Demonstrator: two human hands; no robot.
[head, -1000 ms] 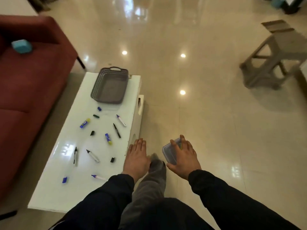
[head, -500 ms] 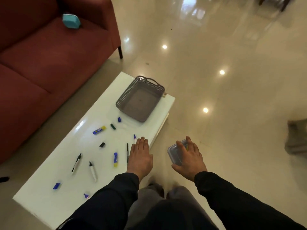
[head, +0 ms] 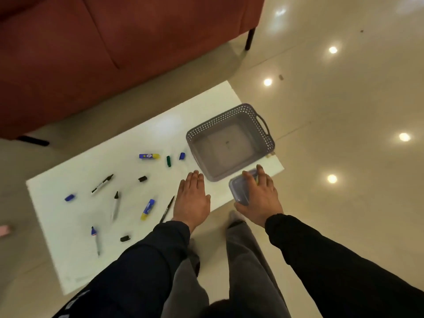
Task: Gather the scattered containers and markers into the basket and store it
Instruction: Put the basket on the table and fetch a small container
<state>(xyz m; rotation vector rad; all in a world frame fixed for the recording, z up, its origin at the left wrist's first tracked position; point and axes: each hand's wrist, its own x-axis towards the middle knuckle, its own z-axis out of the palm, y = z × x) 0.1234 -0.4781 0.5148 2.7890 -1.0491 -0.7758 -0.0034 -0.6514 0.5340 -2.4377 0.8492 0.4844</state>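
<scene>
A grey perforated basket [head: 259,125] stands empty at the right end of the low white table [head: 188,111]. My right hand [head: 260,198] grips a small clear lidded container [head: 239,190] just in front of the basket's near corner, over the table edge. My left hand [head: 192,198] hovers flat, fingers straight, above the table beside the basket, holding nothing. Several markers, glue sticks and loose caps lie scattered on the table: a blue-and-yellow glue stick [head: 149,156], a second one [head: 147,209], a black marker [head: 102,184], a thin black pen [head: 167,209], a green cap [head: 168,161].
A red sofa [head: 114,42] runs along the table's far side, one black leg [head: 250,39] at its right end. Glossy tiled floor [head: 344,111] spreads to the right. My grey-trousered legs [head: 247,260] stand at the table's near edge.
My view has swung left and closer to the table. Both hands have moved forward; the right hand with the container has come from over the floor to the basket's near corner.
</scene>
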